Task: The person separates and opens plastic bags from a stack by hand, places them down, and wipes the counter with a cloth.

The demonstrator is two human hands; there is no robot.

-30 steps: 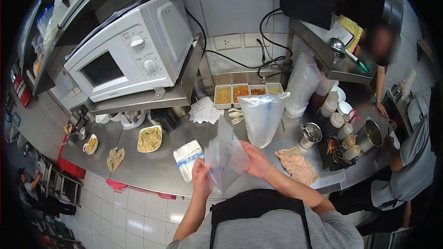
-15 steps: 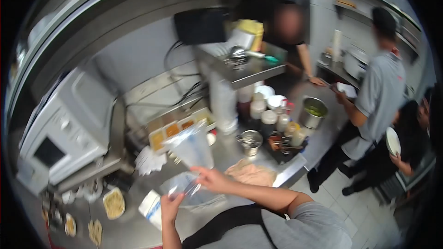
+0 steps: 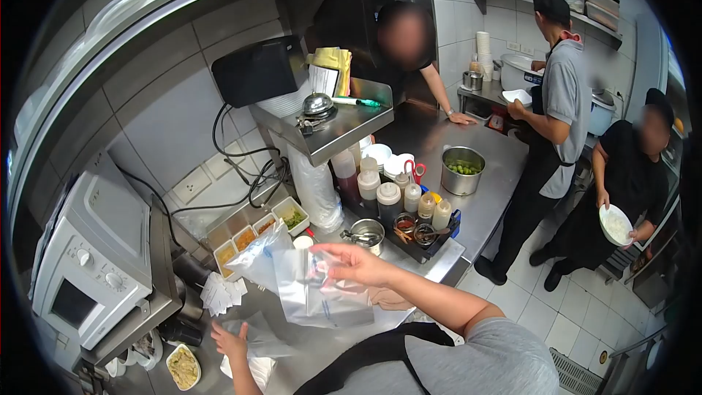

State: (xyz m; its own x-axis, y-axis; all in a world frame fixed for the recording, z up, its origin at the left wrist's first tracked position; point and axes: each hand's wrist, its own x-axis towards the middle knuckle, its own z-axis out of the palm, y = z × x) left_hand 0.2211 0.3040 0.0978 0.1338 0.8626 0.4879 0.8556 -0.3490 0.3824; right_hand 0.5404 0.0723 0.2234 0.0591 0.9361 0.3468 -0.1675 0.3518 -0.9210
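My right hand (image 3: 355, 263) is closed on the upper part of a clear plastic bag (image 3: 314, 303), which hangs over the counter. My left hand (image 3: 232, 344), fingers apart, is beside another clear plastic sheet or bag (image 3: 267, 340) on the counter, above a white packet (image 3: 259, 373). Whether the left fingers touch that plastic I cannot tell. Behind the bag in my right hand stands a filled clear bag (image 3: 256, 254). A pinkish cloth (image 3: 389, 300) shows partly behind my right forearm.
Squeeze bottles (image 3: 389, 196) and a metal pot (image 3: 462, 170) stand to the right. Food trays (image 3: 245, 238) and a microwave (image 3: 91, 263) are left. One person leans on the far counter; another holds a white dish (image 3: 518, 96); a third holds a bowl (image 3: 616, 225).
The view has swung right. My hands have moved apart; the right one carries a bag while the left one has opened. A person with a bowl has come fully into view.
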